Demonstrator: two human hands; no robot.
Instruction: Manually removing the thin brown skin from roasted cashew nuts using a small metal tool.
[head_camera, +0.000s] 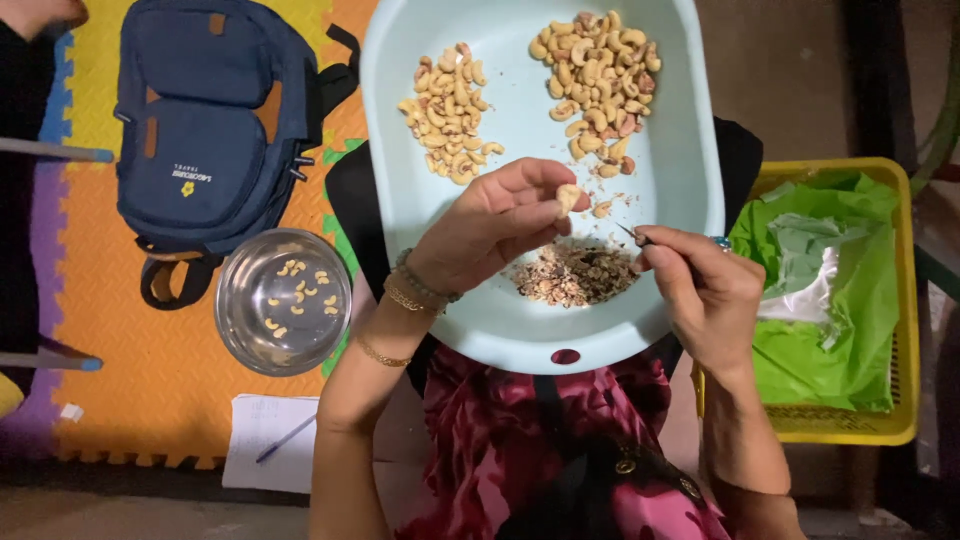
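View from above a seated person's lap, where a pale blue oval tray (690, 170) rests across the knees. The left hand (490, 225) has its fingers closed narrowly on a single cashew nut (568, 196), pinched between thumb and fingertips just above the middle of the tray. The right hand (700, 290) is curled tight around a thin pointed metal pick (632, 234), whose tip is aimed toward the nut but sits a little apart from it. Directly below the hands lies a heap of brown peeled skins (572, 273). Farther up the tray are two separate piles: a left pile of pale kernels (448, 110) and a right pile of kernels (596, 80) with some reddish skin showing. The nut looks very light, hard yet brittle, and curved, so it probably snaps if squeezed across its bend; gripping it by its two flat sides, as the fingers do here, seems safest. Beside the left knee, a steel bowl (283, 300) on the floor holds a few kernels, with a blue backpack (215, 120) beyond. A yellow basket (890, 300) lined with green plastic stands to the right.
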